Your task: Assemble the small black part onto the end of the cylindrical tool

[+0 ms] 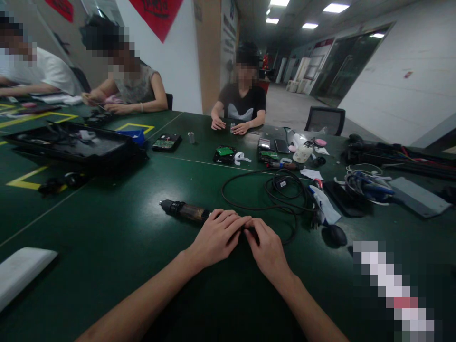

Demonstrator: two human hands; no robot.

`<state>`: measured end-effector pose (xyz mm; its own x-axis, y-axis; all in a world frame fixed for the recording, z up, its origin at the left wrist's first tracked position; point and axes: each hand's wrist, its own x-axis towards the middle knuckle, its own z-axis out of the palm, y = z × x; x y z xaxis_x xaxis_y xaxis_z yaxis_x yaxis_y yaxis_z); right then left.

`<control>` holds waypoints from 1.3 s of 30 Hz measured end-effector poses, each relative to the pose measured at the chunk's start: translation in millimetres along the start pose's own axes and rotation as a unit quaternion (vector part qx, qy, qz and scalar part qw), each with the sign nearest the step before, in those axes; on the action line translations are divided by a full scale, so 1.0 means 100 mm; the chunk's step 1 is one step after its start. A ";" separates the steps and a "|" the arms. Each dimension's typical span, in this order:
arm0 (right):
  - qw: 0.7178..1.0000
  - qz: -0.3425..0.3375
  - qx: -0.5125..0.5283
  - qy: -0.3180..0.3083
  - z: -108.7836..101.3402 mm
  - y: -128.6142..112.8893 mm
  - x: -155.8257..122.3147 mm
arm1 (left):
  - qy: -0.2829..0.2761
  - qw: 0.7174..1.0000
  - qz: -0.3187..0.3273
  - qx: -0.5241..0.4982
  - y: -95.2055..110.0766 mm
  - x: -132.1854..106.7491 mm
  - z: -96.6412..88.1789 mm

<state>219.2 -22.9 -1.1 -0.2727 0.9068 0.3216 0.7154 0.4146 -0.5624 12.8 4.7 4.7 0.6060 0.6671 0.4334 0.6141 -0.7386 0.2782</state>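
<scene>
An electric screwdriver (190,212) with a dark, partly see-through body lies across the green table (142,285), its tip pointing left. My left hand (219,237) is closed over its rear part, which the fingers hide. Right at that rear end, the fingertips of my right hand (266,244) are pinched together and meet the left fingertips. What the right fingers hold is hidden. A black cable (228,202) lies in loops beyond my hands, and one stretch of it runs behind the right hand.
A black tray-like casing (81,147) stands at the left, with a white block (24,273) nearer me. Circuit-board units (224,153), a small metal cylinder (191,137) and a mouse (334,236) lie about. Wire bundles (370,185) are at right. Several people (242,102) sit across the table.
</scene>
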 end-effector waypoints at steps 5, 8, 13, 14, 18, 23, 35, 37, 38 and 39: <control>1.000 -0.003 0.002 0.000 -0.01 0.00 0.00 | 0.000 1.000 0.000 0.005 -0.01 0.00 0.01; 1.000 -0.002 0.008 0.003 0.00 0.00 0.00 | 0.010 1.000 -0.004 0.010 -0.01 0.00 0.02; 1.000 0.004 0.003 -0.005 0.01 0.00 0.00 | -0.004 1.000 0.006 -0.004 0.01 0.00 -0.01; 1.000 0.005 0.003 -0.007 0.01 0.00 -0.01 | -0.005 1.000 0.007 -0.004 0.01 0.00 -0.01; 1.000 0.002 0.007 -0.004 0.00 0.00 -0.01 | 0.000 1.000 -0.006 0.003 0.00 0.00 0.00; 1.000 0.001 0.004 0.001 0.00 0.00 0.00 | -0.015 1.000 0.007 -0.006 0.00 0.00 -0.01; 1.000 0.003 0.003 -0.002 0.01 0.01 -0.01 | 0.005 1.000 0.006 0.004 -0.02 0.00 0.02; 1.000 0.006 0.005 -0.004 0.00 0.00 -0.01 | 0.011 1.000 -0.003 0.009 -0.01 0.00 0.02; 1.000 0.008 0.005 -0.004 0.00 0.00 -0.01 | 0.014 1.000 -0.006 0.010 -0.01 0.00 0.02; 1.000 0.009 0.005 -0.005 0.00 0.00 -0.01 | 0.015 1.000 -0.007 0.010 -0.01 0.00 0.02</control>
<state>219.6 -23.7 -1.1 -0.2653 0.9150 0.3041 0.7142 0.3983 -0.5756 13.3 5.3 3.2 0.5817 0.6742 0.4550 0.6330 -0.7265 0.2673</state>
